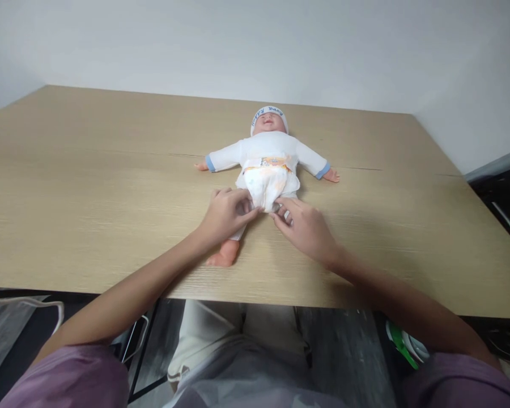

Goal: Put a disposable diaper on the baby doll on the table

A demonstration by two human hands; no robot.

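A baby doll [268, 148] lies on its back on a light wooden table [89, 187], arms spread, head away from me. It wears a white top with blue cuffs, a white cap and a white diaper [267, 187]. My left hand [226, 214] is closed, pinching the diaper's lower left edge at the doll's hip. My right hand [305, 228] is closed in a pinch on the diaper's lower right edge. One bare doll foot [224, 255] shows below my left hand; the other leg is hidden under my right hand.
White walls stand behind and to the right of the table. Its near edge [255, 300] runs above my lap. Dark furniture [504, 204] sits at the right. A bag strap [25, 306] lies on the floor at left, a green-and-white object [403, 343] at lower right.
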